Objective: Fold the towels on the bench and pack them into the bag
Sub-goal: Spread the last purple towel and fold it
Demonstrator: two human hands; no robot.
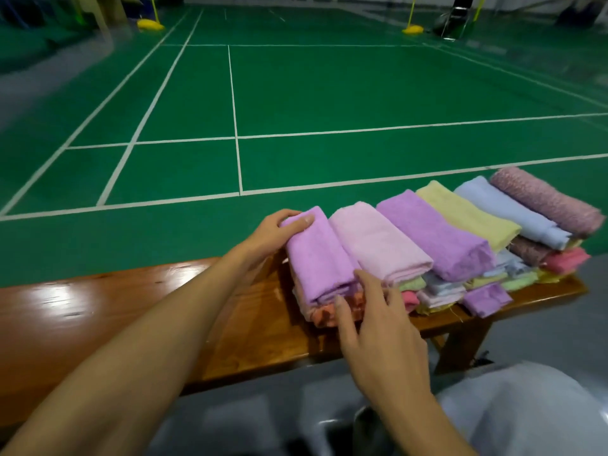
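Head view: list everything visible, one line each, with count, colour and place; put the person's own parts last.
folded towels, top row: six, purple, pale pink, purple, yellow, pale blue, mauve; leaning in a row along the bench's right half.
towels underneath: count unclear, pink, green, blue, yellow, purple, orange; stacked under the row.
bench: one, glossy brown wood; across the foreground.
court floor: green with white lines; beyond the bench.
net post bases: two, yellow; far left and far right.
white bag or cloth: one; bottom right, unclear which.
left hand: grip on the far end of the leftmost purple towel.
right hand: fingers spread, touching that pile's near edge.
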